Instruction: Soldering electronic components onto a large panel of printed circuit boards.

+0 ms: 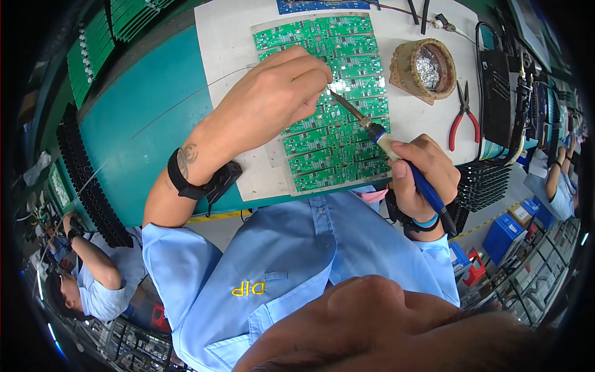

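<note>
Tabletop (142, 118): green, partly covered by a pale sheet (229, 56); if the sheet slid, what lies on it could shift.
Boards (347, 142): green, in rows, flat on the sheet; too much heat in one spot could lift copper or bridge neighbouring joints.
Left hand (279, 93): fingers curled together over the boards; whether they pinch anything, I cannot tell.
Right hand (437, 170): wrapped around the iron (381, 136); a jerk could scrape small parts loose.
Iron: slanting, tip just beside my left fingertips; a slip could burn them.
Pot (406, 68): right of the boards, silvery bits inside; a knock could spill them across.
Pliers (473, 124): right of the pot; my sleeve could catch them.
Wire (180, 100): running in beneath my left hand; a snag could spoil my aim.
</note>
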A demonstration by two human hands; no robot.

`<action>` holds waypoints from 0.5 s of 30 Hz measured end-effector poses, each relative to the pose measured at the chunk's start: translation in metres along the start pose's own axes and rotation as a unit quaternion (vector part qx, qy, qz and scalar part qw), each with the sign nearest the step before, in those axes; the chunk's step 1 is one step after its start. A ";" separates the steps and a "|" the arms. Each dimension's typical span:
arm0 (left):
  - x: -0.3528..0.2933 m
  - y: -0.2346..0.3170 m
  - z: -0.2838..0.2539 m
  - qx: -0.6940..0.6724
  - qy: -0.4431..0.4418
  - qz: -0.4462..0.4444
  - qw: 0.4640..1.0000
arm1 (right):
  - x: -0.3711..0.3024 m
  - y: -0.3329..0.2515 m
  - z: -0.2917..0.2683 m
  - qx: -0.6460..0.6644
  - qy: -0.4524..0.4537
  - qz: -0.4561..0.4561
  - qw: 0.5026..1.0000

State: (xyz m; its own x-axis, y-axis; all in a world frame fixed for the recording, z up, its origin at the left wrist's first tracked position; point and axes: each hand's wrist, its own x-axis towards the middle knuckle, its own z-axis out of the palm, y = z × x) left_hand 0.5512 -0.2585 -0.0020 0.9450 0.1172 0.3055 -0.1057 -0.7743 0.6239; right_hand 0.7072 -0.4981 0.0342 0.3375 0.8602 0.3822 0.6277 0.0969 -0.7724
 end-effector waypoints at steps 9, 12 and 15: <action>0.004 0.001 -0.009 0.056 0.056 -0.001 0.997 | -0.036 0.013 -0.016 -0.064 0.123 -0.005 0.990; 0.004 0.003 -0.011 0.066 0.073 -0.021 0.995 | -0.044 0.015 -0.015 -0.108 0.157 0.031 0.981; 0.005 0.006 -0.014 0.042 0.067 -0.050 0.996 | -0.045 0.014 -0.014 -0.149 0.147 0.140 0.968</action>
State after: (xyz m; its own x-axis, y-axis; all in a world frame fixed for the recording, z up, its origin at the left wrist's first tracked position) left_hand 0.5507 -0.2543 0.0131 0.8988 0.2741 0.3420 0.0181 -0.8029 0.5959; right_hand 0.7113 -0.5423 0.0135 0.6805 0.6486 0.3408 0.6429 -0.3054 -0.7025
